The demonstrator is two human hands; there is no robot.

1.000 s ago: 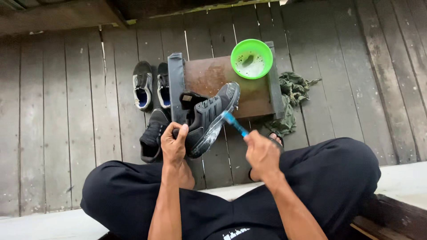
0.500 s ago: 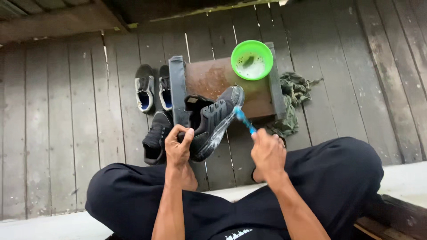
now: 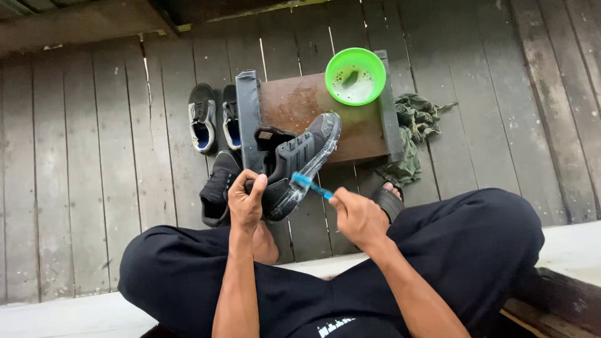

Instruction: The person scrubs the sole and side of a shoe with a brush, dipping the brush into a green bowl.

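Observation:
My left hand point(image 3: 246, 201) grips the heel of a black sneaker point(image 3: 299, 158), holding it tilted with the toe pointing away over a small wooden stool point(image 3: 300, 103). My right hand point(image 3: 355, 216) holds a blue toothbrush point(image 3: 308, 184) whose bristles touch the shoe's wet, whitish sole edge. A green bowl point(image 3: 355, 76) with soapy water stands on the stool's far right corner.
A second black shoe point(image 3: 218, 188) lies on the plank floor by my left knee. A pair of dark sneakers with pale insides point(image 3: 204, 117) sits left of the stool. A crumpled green cloth point(image 3: 413, 128) lies right of it. My legs in black trousers point(image 3: 476, 231) are crossed.
The toothbrush has slid down the shoe's side toward the heel, and my right hand has drawn closer to my left. The shoe stays held in place.

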